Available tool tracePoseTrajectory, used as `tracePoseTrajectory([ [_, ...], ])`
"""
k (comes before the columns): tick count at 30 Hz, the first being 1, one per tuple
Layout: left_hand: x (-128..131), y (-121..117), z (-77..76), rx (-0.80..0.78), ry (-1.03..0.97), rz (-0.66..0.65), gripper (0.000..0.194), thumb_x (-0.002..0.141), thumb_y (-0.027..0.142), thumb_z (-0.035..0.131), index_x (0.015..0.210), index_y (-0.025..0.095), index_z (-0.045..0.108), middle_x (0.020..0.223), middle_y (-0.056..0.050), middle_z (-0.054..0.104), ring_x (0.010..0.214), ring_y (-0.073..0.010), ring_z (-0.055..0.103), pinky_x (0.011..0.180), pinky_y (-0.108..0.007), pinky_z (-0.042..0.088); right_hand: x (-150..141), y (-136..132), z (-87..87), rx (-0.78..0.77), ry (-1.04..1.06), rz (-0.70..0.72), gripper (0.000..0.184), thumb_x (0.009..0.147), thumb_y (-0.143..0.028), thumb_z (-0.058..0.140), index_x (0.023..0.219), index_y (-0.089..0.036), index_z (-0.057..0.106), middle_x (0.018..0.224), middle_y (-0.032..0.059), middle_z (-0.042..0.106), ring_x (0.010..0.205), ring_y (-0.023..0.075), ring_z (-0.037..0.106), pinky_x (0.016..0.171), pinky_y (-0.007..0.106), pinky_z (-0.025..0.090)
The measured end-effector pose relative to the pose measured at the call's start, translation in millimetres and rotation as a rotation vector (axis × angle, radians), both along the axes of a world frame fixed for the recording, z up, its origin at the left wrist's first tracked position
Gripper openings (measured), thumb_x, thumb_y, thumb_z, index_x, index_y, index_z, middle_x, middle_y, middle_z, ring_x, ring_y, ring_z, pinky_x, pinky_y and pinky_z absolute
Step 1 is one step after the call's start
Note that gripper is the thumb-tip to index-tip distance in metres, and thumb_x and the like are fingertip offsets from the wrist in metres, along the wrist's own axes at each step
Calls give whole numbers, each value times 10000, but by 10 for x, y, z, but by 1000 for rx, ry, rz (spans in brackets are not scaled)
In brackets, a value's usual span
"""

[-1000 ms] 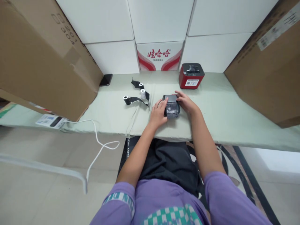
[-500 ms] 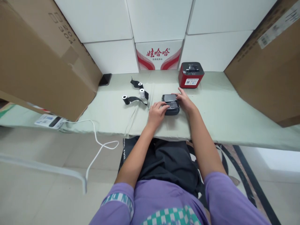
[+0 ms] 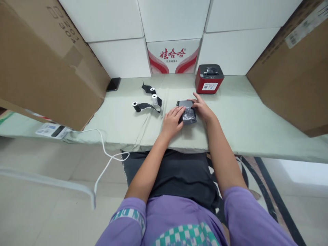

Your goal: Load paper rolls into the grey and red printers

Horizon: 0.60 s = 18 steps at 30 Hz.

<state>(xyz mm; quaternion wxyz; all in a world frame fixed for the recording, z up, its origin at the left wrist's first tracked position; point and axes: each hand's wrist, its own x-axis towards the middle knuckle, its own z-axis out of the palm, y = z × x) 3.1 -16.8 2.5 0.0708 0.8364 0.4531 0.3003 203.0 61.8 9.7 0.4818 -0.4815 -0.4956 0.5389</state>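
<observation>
A small black device (image 3: 186,112) lies on the pale green table cover (image 3: 243,116) in front of me. My left hand (image 3: 172,121) rests against its left side, fingers laid over its top. My right hand (image 3: 202,108) holds its right side, fingers spread along the far edge. Both hands grip the device between them. Its lid looks partly raised at the far end.
Three small paper rolls with black strips (image 3: 146,100) lie left of the device. A red and black box-shaped printer (image 3: 209,79) stands behind. A dark phone (image 3: 114,84) lies far left. Large cardboard boxes (image 3: 41,65) flank both sides. A white cable (image 3: 104,150) hangs off the table's front.
Both hands stayed on the black device. It was tipped up a second ago, then laid flatter; my left fingers have slid further over its top. The view has shifted slightly.
</observation>
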Motion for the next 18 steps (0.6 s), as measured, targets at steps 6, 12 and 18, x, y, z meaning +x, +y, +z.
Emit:
tracePoseTrajectory([
  [6, -11, 26, -28, -32, -34, -6, 790, 834, 212, 644, 1588, 243, 411, 1526, -94, 571, 1454, -299, 460, 1165, -439, 392, -8, -69, -5, 73, -28, 25, 962, 566, -205, 617, 1501, -378, 473, 1344, 22, 673, 1223, 275, 573, 993, 434, 576],
  [12, -23, 91, -13, -37, -50, -18, 798, 808, 228, 678, 1572, 256, 450, 1427, -96, 632, 1396, -305, 515, 1169, -439, 406, -131, -75, -83, 124, -76, -44, 892, 625, -274, 605, 1499, -399, 478, 1383, 7, 645, 1283, 266, 551, 1075, 438, 527],
  [18, -31, 60, -53, -22, -64, -48, 752, 825, 218, 660, 1553, 239, 472, 1524, -79, 583, 1431, -292, 477, 1200, -431, 385, -31, -205, -158, 136, -89, -236, 792, 707, -366, 659, 1478, -334, 479, 1407, 68, 614, 1320, 277, 558, 1149, 496, 459],
])
